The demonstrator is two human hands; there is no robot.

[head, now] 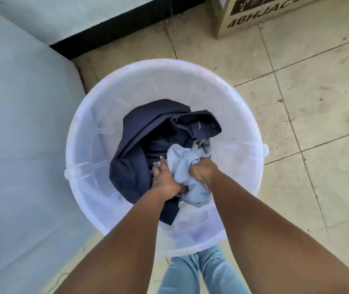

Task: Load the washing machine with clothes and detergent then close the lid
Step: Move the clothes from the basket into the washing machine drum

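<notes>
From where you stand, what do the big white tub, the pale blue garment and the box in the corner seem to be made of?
The white tub looks like thin translucent plastic: the floor shows faintly through its wall, and it has moulded ribs. The pale blue garment, gripped by the left hand and the right hand, looks like soft woven cloth, matte and crumpled. The box seems brown printed cardboard.

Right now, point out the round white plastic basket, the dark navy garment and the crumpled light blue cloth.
Round white plastic basket [222, 96]: head view, bare inner wall at the far side.
Dark navy garment [135, 143]: head view, broad left fold.
Crumpled light blue cloth [180, 162]: head view, bunched middle between both hands.
</notes>
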